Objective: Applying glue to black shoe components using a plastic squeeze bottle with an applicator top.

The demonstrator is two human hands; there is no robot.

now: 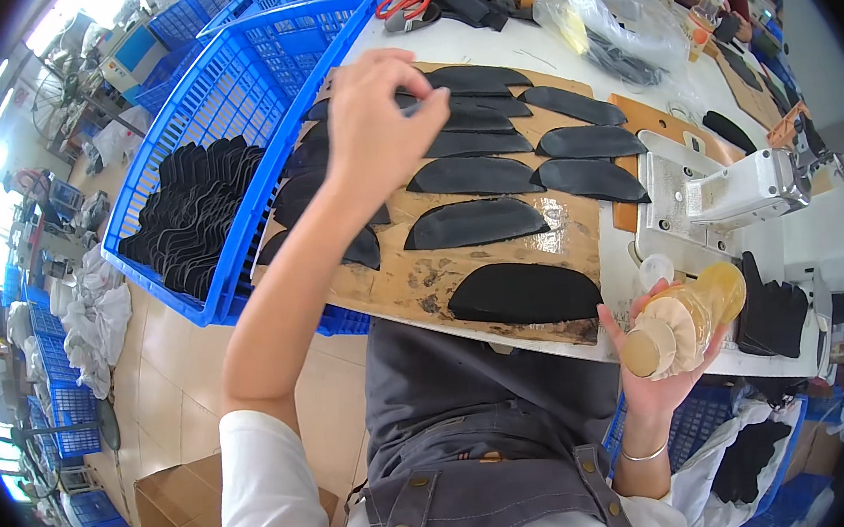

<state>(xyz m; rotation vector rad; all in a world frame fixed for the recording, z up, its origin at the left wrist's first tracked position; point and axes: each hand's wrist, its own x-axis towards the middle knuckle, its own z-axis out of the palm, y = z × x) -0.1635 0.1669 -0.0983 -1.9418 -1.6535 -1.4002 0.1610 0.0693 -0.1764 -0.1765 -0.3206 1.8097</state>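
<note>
Black curved pieces [525,293] lie in overlapping rows on a brown board [393,281] set across the worktop [840,227]. The left hand [374,117] reaches over the far rows, fingers [408,104] drawn together in a pinch at the edge of one piece [471,80]; whether they grip it I cannot tell. The right hand [655,343] is clamped round a yellowish bottle [688,316], held tilted off the near right corner of the board, its round pad end toward the person.

The bottle, tilted as it is, could drip onto the apron or the nearest piece if the grip slackens. The reaching forearm passes low over the left-hand rows and could drag pieces out of line. The board overhangs the worktop edge, so a heavy press on the near side might tip it.

A blue crate [227,100] beside the board holds a stack of similar black pieces [192,218]. A clear bag [621,15] lies at the far side with dark pieces inside.
</note>
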